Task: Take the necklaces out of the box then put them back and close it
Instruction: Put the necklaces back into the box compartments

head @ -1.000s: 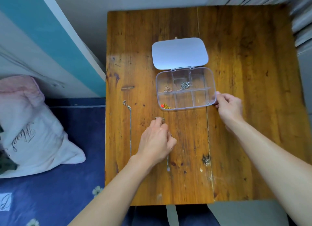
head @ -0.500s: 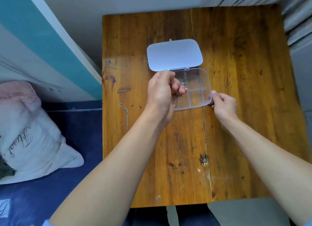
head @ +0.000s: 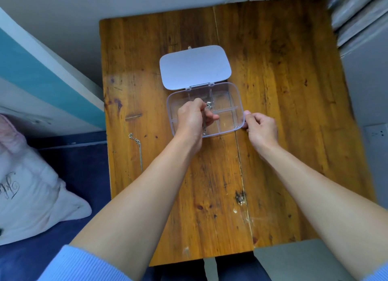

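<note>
- Head view, centre of the frame: the clear box (head: 205, 109) sits open on the wooden tabletop (head: 273, 71), its lid (head: 195, 66) folded back flat toward the upper part of the frame.
- The left hand (head: 194, 118) is over the box's middle compartments, fingers (head: 211, 118) pressed together in a pinch on a thin silver necklace (head: 207, 106); the chain bunches at the fingertips and a strand hangs toward the box's near edge.
- A second ago this hand was down on the tabletop gathering that chain; it has since lifted it and carried it up over the box. By my reading the put-back stage is under way, with this necklace about to be let down into a compartment.
- The right hand (head: 261, 128) stays at the box's right near corner, fingers curled and pinching the rim, steadying it as before.
- Left of the box, near the tabletop's left edge, a second necklace (head: 137, 149) lies stretched out, unmoved and still to be returned before the lid can close.
- A pillow (head: 27, 186) rests on the bed at lower left.
</note>
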